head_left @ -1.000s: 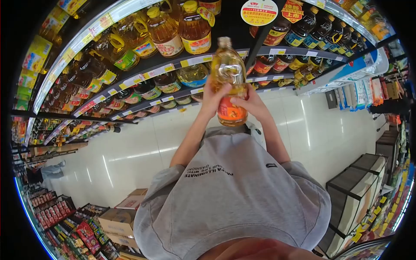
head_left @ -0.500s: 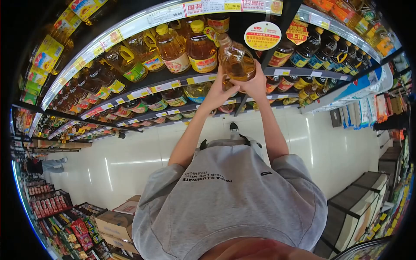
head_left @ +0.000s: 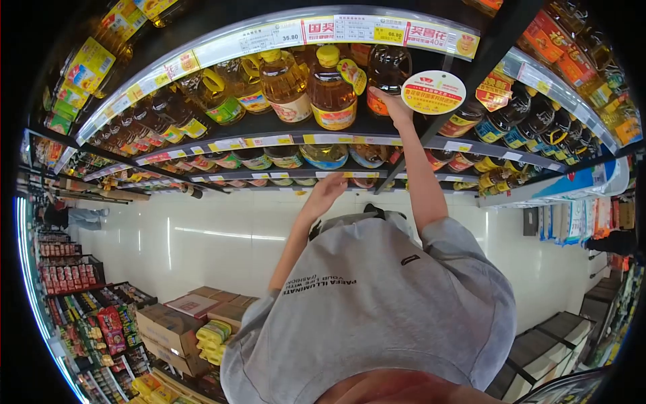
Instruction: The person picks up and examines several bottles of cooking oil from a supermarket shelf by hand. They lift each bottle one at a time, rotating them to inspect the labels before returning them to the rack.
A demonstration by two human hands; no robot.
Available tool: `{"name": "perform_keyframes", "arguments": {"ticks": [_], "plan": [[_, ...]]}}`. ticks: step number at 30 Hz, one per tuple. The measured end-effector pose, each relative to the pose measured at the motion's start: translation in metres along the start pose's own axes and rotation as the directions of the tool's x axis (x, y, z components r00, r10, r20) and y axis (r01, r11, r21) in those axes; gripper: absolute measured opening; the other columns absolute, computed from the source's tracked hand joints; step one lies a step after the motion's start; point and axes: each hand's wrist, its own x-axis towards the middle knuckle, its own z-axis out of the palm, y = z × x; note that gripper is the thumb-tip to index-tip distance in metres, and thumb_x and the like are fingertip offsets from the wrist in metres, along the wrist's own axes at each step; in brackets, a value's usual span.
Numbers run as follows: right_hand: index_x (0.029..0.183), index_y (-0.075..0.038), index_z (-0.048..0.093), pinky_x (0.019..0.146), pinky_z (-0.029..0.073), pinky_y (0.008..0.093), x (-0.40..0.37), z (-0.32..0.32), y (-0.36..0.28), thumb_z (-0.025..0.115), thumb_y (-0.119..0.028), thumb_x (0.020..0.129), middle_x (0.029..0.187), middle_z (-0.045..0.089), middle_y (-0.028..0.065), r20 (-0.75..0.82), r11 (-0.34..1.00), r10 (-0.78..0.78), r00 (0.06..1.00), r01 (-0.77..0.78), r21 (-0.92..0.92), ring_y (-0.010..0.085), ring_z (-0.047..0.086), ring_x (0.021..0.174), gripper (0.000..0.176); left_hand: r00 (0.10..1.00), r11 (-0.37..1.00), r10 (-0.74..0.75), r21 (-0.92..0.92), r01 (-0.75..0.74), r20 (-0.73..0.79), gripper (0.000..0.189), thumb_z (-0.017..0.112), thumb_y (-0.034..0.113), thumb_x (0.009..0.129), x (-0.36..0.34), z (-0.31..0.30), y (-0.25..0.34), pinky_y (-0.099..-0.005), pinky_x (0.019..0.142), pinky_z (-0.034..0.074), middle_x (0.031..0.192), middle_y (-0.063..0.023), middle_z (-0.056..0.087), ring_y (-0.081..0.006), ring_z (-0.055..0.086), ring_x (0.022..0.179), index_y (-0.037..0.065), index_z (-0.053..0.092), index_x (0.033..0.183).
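An oil bottle (head_left: 389, 62) with an orange-red label is stood upright on the middle shelf (head_left: 269, 128), set back from the front edge, and is touched low on its front by the right hand (head_left: 389, 106). A finger or thumb is laid across the label; the remaining fingers are partly hidden, so whether the bottle is gripped or only pressed cannot be told.

On the left, the bottle is neighboured by a yellow-capped bottle (head_left: 332, 94), and the narrow gap between them is partly covered by a round yellow tag (head_left: 352, 76). On the right, room is tightened by a round white sign (head_left: 434, 92), hung just beside the hand, and by a dark post (head_left: 479, 71) beyond it. Overhead, the top of the bottle is closely bounded by the upper price strip (head_left: 289, 34). Toward the body, a bare band of dark board is left between the bottles and the shelf's front edge.

The left hand (head_left: 326, 195) is held lower, near the edge of the lower shelves, with its fingers loosely extended and close together. Open space is given around it by the pale floor (head_left: 208, 225), bordered behind on the left by cardboard boxes (head_left: 176, 333) and on the right by black-framed bins (head_left: 542, 350).
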Motion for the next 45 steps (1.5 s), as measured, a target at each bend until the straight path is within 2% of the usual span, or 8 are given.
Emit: {"name": "perform_keyframes", "arguments": {"ticks": [6,15,20,23,30,36,42,45], "plan": [[0.134,0.002,0.035,0.099,0.046,0.0342,0.022,0.028,-0.03,0.09,-0.014,0.065,0.129,0.053,0.0168,0.015,0.931,-0.363,0.932,0.364,-0.019,0.023,0.054,0.119,0.09,0.936,0.968,-0.25,-0.059,0.243,-0.246,0.042,0.063,0.027,0.095,-0.045,-0.015,-0.013,-0.0301,0.087,0.047,0.115,-0.0093,0.066,-0.0164,0.061,0.104,0.002,0.057,0.129],[0.13,0.007,0.035,0.095,0.048,0.0362,0.038,0.035,-0.043,0.092,-0.023,0.063,0.118,0.058,0.0202,0.037,0.976,-0.205,0.978,0.207,-0.072,0.0282,0.057,0.113,0.092,0.908,0.943,-0.333,-0.102,0.317,-0.256,0.042,0.063,0.03,0.095,-0.067,-0.009,-0.025,-0.032,0.09,0.046,0.115,-0.009,0.067,-0.0175,0.061,0.104,0.003,0.059,0.126],[0.151,-0.002,0.014,0.109,0.037,0.0352,0.014,0.024,-0.058,0.085,-0.031,0.073,0.146,0.039,0.0143,0.177,0.95,-0.185,0.967,0.129,0.285,0.0255,0.042,0.133,0.109,0.997,0.984,-0.005,0.178,0.02,-0.083,0.034,0.064,0.02,0.094,-0.051,-0.008,0.024,-0.0311,0.083,0.051,0.11,-0.0095,0.068,-0.0178,0.065,0.095,0.0,0.06,0.121],[0.147,0.001,0.028,0.105,0.04,0.033,-0.041,-0.003,-0.064,0.08,-0.02,0.081,0.135,0.049,0.0115,0.105,0.996,0.054,0.993,-0.061,0.07,0.0201,0.047,0.126,0.087,0.989,0.973,0.147,0.18,-0.147,0.01,0.023,0.062,0.01,0.094,-0.041,-0.009,0.139,-0.0277,0.076,0.052,0.107,-0.0079,0.069,-0.0156,0.067,0.09,0.0,0.062,0.114],[0.128,0.001,0.054,0.087,0.049,0.0272,-0.207,-0.076,-0.048,0.066,-0.011,0.092,0.116,0.065,0.0105,0.122,0.981,0.004,0.992,-0.027,0.192,0.0145,0.062,0.104,0.04,0.565,0.532,0.817,0.228,-0.815,0.115,0.02,0.064,0.011,0.093,0.05,0.03,0.388,-0.0262,0.08,0.052,0.099,-0.0058,0.068,-0.0116,0.065,0.088,-0.001,0.061,0.108],[0.129,0.001,0.053,0.09,0.048,0.0272,-0.236,-0.118,-0.026,0.062,-0.008,0.093,0.121,0.065,0.0119,0.11,0.922,0.223,0.969,-0.246,0.298,0.015,0.061,0.107,0.038,0.77,0.764,0.638,0.115,-0.635,0.009,0.064,0.081,0.021,0.077,0.227,0.114,0.49,-0.0339,0.085,0.053,0.103,-0.0126,0.067,-0.0232,0.067,0.093,-0.005,0.048,0.125],[0.129,-0.006,0.053,0.084,0.049,0.0267,-0.217,-0.148,-0.013,0.058,-0.013,0.095,0.12,0.065,0.0059,0.157,0.932,0.18,0.971,-0.22,0.288,0.0137,0.064,0.1,0.036,0.494,0.499,0.844,0.642,-0.582,-0.209,0.122,0.089,0.058,0.053,0.277,0.173,0.51,-0.0369,0.101,0.046,0.133,-0.031,0.051,-0.0348,0.055,0.122,-0.012,0.034,0.137],[0.13,-0.007,0.054,0.082,0.049,0.0262,-0.201,-0.166,-0.002,0.058,-0.016,0.095,0.119,0.066,0.0044,0.187,0.94,0.191,0.963,-0.235,0.247,0.0129,0.064,0.098,0.036,0.597,0.497,0.802,0.575,-0.65,-0.018,0.109,0.088,0.05,0.061,0.291,0.172,0.519,-0.0404,0.102,0.045,0.132,-0.0291,0.05,-0.0353,0.055,0.12,-0.008,0.035,0.137]]}}
